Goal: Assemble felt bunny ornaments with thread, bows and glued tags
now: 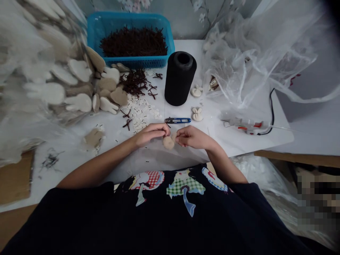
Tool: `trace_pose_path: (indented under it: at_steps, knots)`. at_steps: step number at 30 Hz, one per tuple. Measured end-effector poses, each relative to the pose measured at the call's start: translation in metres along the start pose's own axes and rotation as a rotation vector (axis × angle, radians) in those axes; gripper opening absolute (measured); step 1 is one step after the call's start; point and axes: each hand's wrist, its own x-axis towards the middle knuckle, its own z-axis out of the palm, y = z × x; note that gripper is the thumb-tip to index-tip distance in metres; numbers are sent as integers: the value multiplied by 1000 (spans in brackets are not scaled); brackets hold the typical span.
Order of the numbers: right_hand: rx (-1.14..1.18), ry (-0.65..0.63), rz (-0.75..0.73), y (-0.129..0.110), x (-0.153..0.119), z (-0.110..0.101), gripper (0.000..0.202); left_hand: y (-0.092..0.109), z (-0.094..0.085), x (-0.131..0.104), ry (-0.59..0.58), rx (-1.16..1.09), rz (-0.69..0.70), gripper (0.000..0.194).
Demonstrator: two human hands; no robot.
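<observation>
Beige and soft-looking, a small fabric piece sits near the centre of the frame between 2 hands. The left hand has its fingers curled onto the upper left edge, while the right hand pinches the right side, probably to steady it from both ends. Just above lie blue snips, seemingly placed for a short reach. Beyond them a black thread cone stands upright, which likely stops it rolling. Dark bows fill a blue basket at upper left, presumably so they don't scatter across the tabletop.
</observation>
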Motion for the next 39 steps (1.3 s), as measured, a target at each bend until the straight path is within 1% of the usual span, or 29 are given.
trace_pose_path:
  at_steps: [2,5,7,10,12,14,16,19,21,23,25,28,29,31,33,35,37,39]
  knots:
    - [-33,61,-20,1,2,0,9,3,3,-1,45,-61,-30,26]
    - [59,181,-64,3,4,2,13,2,9,-3,126,-61,-30,37]
    - [164,252,-96,7,4,3,22,1,13,-3,186,-94,-24,42]
    - [316,323,-155,13,4,8,38,-1,16,-2,316,-148,-12,48]
    - [358,366,-186,17,5,14,45,-2,18,-1,359,-158,-5,52]
    - [296,408,-196,18,6,19,47,-3,20,-1,368,-153,-11,55]
    - [165,463,-197,17,8,24,42,-5,21,-1,395,-123,-27,56]
    - [11,538,-197,14,13,26,38,-7,22,-2,440,-3,-50,54]
    - [5,620,-203,13,17,27,37,-5,22,-2,467,126,-9,50]
    - [69,734,-216,12,21,30,37,0,23,-1,534,223,94,47]
    - [160,804,-225,10,26,33,36,8,24,3,610,234,211,49]
    - [229,779,-234,4,34,40,34,19,28,15,731,196,317,54]
    - [234,766,-240,3,36,41,33,22,29,20,774,177,330,57]
    - [214,763,-257,0,42,42,29,28,31,30,836,96,301,61]
    - [143,797,-261,1,47,40,27,36,30,35,815,-28,224,62]
    - [35,850,-242,5,51,36,27,47,26,34,731,-105,148,61]
    - [-34,900,-208,9,54,32,28,59,18,29,638,-134,96,58]
    - [-38,933,-210,12,55,31,26,67,6,25,578,-150,79,57]
